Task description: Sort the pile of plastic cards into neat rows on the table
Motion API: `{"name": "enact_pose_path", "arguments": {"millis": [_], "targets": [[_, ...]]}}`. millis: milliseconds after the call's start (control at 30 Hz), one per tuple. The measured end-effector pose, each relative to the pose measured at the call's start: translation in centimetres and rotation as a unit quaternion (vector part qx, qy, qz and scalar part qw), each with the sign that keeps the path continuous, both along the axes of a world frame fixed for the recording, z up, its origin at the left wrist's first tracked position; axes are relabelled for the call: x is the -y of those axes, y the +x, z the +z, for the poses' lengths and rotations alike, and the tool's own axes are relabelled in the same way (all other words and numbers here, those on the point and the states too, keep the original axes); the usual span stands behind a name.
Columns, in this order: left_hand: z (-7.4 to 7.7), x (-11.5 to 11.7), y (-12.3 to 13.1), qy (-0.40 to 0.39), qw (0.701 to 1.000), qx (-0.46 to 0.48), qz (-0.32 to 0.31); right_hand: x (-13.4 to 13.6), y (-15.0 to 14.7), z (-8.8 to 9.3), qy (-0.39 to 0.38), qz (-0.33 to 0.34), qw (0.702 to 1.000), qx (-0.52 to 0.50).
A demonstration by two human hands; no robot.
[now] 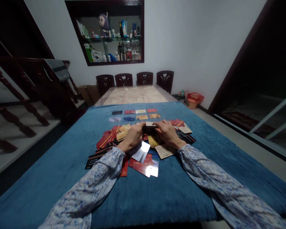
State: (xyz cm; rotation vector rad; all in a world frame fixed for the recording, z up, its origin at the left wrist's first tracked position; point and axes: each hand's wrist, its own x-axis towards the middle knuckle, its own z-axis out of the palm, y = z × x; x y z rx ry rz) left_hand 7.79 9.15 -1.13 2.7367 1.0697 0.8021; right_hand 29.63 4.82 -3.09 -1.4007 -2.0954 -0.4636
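Observation:
Between both hands is a stack of cards, its dark edge facing me and a pale card on top. My left hand is closed on the stack's left end. On the right end, the fingers of my right hand are closed too. Loose cards lie spread beneath and around the hands: red cards and black cards at the left, a silver card near my left wrist, and a cream card below my right hand. Parts of the pile are hidden by my hands.
Beyond the hands, cards lie in two rows, including a black card and an orange card. A blue cloth covers the near part of the table. Several dark chairs stand at its far end; a stair railing is left.

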Motion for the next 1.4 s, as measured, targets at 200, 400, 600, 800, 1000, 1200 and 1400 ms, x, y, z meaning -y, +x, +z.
{"name": "enact_pose_path", "arguments": {"millis": [200, 400, 600, 800, 1000, 1200, 1400], "targets": [[-0.1, -0.2, -0.1, -0.026, 0.999, 0.025, 0.027, 0.5, -0.5, 0.1, -0.028, -0.006, 0.999, 0.027], [-0.1, -0.4, 0.0, -0.044, 0.997, 0.049, 0.049, 0.4, -0.4, -0.2, -0.018, -0.013, 0.999, 0.024], [-0.4, -0.6, -0.1, -0.043, 0.995, 0.087, 0.026, 0.1, -0.4, -0.3, -0.003, -0.017, 0.999, 0.037], [-0.7, -0.9, -0.1, -0.012, 0.999, 0.051, 0.004, 0.0, -0.1, -0.3, -0.001, -0.024, 0.999, 0.037], [-0.2, -0.4, -0.2, 0.017, 1.0, 0.011, 0.001, 0.3, 0.2, -0.2, 0.008, -0.023, 0.999, 0.032], [0.6, 0.2, -0.2, 0.038, 0.999, -0.02, 0.011, 0.3, 0.4, 0.0, 0.009, -0.011, 0.999, 0.033], [0.9, 0.4, -0.2, 0.061, 0.995, -0.073, 0.029, 0.0, 0.7, 0.1, -0.006, 0.018, 0.999, 0.034]]}}
